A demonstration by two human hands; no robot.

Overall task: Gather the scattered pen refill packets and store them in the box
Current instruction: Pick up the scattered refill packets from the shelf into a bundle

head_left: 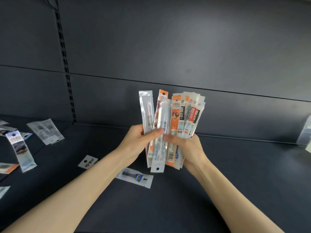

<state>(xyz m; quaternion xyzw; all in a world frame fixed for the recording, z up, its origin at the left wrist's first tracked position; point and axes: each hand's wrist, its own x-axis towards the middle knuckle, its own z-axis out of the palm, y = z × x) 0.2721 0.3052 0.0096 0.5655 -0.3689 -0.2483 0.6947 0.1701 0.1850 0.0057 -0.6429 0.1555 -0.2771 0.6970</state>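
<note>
A: Entry, hands. We note both raised over the dark shelf. State of the left hand?

B: Its fingers and thumb are curled round the left part of the bundle of refill packets, with the thumb across the front. The right hand grips the same bundle from the 3 o'clock side.

A: Bundle attitude?

B: Upright, fanned toward 12 o'clock and held clear of the shelf. A clear packet forms the fan's 11 o'clock edge.

A: Loose items?

B: We log a green-printed packet flat on the shelf at 6 o'clock from the hands and a small white card at 8 o'clock. Toward 9 o'clock lie a blue-topped packet, a white packet and an orange packet at the frame edge.

A: Box?

B: A clear box stands at 3 o'clock, cut by the right edge and well apart from the hands. We cannot tell its contents.
</note>
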